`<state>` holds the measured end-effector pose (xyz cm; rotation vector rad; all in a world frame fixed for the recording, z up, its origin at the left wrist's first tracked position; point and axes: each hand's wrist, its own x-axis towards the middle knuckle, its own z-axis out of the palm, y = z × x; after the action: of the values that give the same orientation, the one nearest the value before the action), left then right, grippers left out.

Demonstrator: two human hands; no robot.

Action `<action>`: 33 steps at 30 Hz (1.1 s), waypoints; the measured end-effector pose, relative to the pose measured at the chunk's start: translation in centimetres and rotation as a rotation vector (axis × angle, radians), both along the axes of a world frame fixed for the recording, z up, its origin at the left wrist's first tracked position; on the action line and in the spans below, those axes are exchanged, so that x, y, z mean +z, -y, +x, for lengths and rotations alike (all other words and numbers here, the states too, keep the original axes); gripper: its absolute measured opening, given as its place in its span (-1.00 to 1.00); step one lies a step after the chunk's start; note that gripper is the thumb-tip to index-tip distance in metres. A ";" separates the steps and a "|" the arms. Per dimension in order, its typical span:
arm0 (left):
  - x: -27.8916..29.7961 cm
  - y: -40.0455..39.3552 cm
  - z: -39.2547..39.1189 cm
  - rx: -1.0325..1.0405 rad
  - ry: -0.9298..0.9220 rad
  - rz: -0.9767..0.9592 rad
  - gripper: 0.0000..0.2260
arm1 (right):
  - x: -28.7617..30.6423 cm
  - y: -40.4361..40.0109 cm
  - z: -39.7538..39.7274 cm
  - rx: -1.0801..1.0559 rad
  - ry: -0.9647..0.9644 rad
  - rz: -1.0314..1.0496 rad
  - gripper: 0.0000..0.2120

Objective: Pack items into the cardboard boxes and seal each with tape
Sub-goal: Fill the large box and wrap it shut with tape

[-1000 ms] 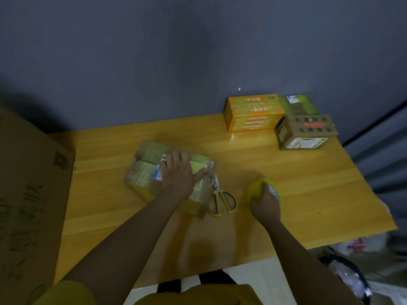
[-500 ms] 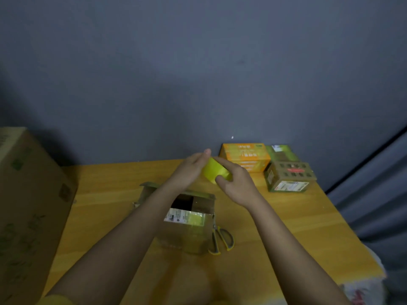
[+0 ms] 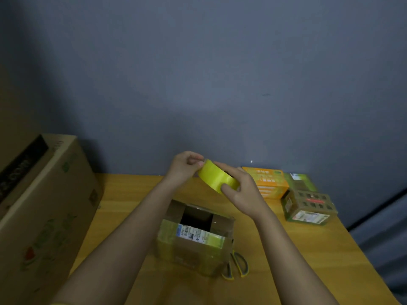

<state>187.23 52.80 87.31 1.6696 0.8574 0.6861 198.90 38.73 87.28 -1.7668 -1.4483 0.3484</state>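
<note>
Wall [image 3: 220,73]: blue-grey, fills the upper half of the view, behind the table.
Table [image 3: 132,194]: yellow wood, its far edge against the wall.
Big carton [image 3: 44,205]: stands at 9 o'clock on the table's left end, printed side facing right.
Box [image 3: 193,245]: small cardboard box at 6 o'clock, below the hands; top flaps open with a dark gap showing, a white label on the near flap, glossy tape on its sides.
Orange box [image 3: 266,181]: at 3 o'clock by the wall, just right of the right hand.
Green box [image 3: 301,181]: touching the orange box on its right, partly hidden by the brown pack.
Brown pack [image 3: 308,208]: in front of the green box, at 4 o'clock.
Right hand [image 3: 240,190]: fingers curled round the tape roll, thumb on its outer face.
Left hand [image 3: 185,166]: fingertips pinching at the roll's far left edge.
Tape roll [image 3: 217,179]: yellow, held up above the table between both hands, over the box's far side.
Scissors [image 3: 236,265]: yellow handles, flat on the table, touching the box's right near corner at 5 o'clock.
</note>
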 end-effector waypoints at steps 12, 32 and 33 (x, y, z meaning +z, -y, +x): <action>1.5 -0.9 -2.1 0.090 -0.155 0.514 -0.86 | -1.5 -3.0 0.0 -0.024 -0.013 -0.029 -0.42; -0.7 -2.4 -2.5 0.037 -0.090 0.091 -0.88 | 0.0 -4.6 2.8 -0.162 -0.240 -0.105 -0.71; -0.9 -2.5 -3.0 0.012 -0.107 0.040 -0.88 | -0.1 -4.7 2.6 -0.145 -0.258 -0.134 -0.71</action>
<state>184.28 55.27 86.38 1.7505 0.9356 0.6306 201.51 43.47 87.20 -1.8443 -1.1304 0.5853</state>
